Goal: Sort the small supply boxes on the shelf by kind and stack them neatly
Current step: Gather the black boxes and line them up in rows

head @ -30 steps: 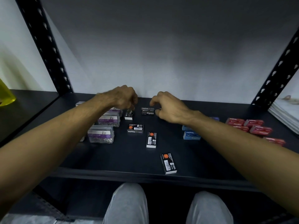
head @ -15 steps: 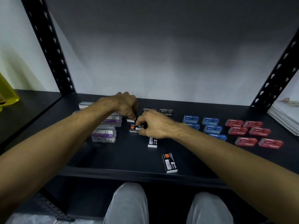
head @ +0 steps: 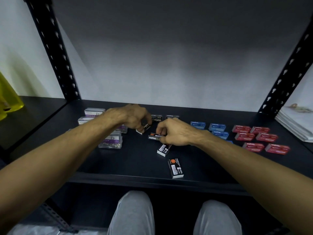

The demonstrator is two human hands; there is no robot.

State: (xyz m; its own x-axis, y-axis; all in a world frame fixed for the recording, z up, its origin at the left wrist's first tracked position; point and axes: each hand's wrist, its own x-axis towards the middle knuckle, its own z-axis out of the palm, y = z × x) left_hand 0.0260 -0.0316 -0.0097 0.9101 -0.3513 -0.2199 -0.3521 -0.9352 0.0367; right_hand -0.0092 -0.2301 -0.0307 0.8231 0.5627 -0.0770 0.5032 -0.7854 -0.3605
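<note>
Both hands work over the middle of the dark shelf (head: 135, 168). The left hand (head: 133, 118) is closed on a black staple box (head: 144, 128), which it holds tilted, one end low near the shelf. The right hand (head: 174, 131) pinches the right end of another black box (head: 155, 136) that lies flat just beside the first; the two hands are close but apart.

Two more black boxes (head: 156, 117) sit behind the hands near the back wall. Another, barcode up (head: 163, 149), lies partly under the right wrist, and one more (head: 175, 167) lies alone near the front edge, angled, with bare shelf to its left and right.

Clear paper-clip boxes (head: 111, 141) cluster left of the left forearm, some hidden by it. Blue boxes (head: 217, 127) lie right of the right hand, and red boxes (head: 259, 137) spread further right, the nearest ones close to the shelf's right side. A paper stack (head: 298, 122) rests beyond the right upright (head: 286, 77), and a yellow container (head: 8, 99) beyond the left upright (head: 54, 48). The widest open surface is the front strip of the shelf, under the forearms.
</note>
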